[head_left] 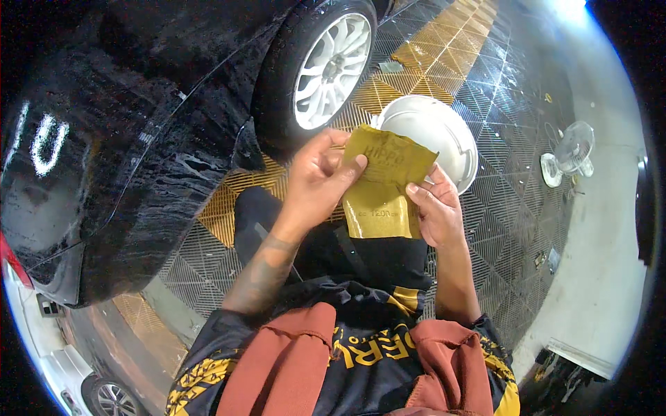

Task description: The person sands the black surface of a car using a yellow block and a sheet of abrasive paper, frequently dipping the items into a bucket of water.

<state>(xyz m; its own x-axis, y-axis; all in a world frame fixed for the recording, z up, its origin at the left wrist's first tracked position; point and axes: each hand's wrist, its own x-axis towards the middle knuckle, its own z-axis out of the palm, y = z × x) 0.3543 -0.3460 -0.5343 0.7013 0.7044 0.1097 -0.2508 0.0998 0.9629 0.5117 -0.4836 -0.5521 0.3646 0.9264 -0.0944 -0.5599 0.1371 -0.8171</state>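
Olive-yellow, stiff and paper-like, a creased rectangular sheet with dark print [383, 182] is held up between two bare hands, on the person's side of a round white plastic bucket [452, 149] and overlapping its near edge from this view. The left hand [320, 175] pinches the sheet's upper left side, thumb across the front and fingers behind. The right hand [440, 206] pinches the opposite side, its thumb beside a crumpled spot at the edge. Left of the bucket stand a white multi-spoke wheel with a black tyre [333, 75] and the glossy, wet-looking black car body [142, 111]; around the bucket spreads a grey-and-yellow ribbed tile floor [510, 229]. As an onlooker I judge three hazards. Uneven pulling by the hands could tear the sheet, probably starting from the crumpled edge. A loosened thumb could drop it towards the bucket, whose contents I cannot make out. If its surface is abrasive, as I suspect, a careless swing left of the bucket could scratch the paintwork.
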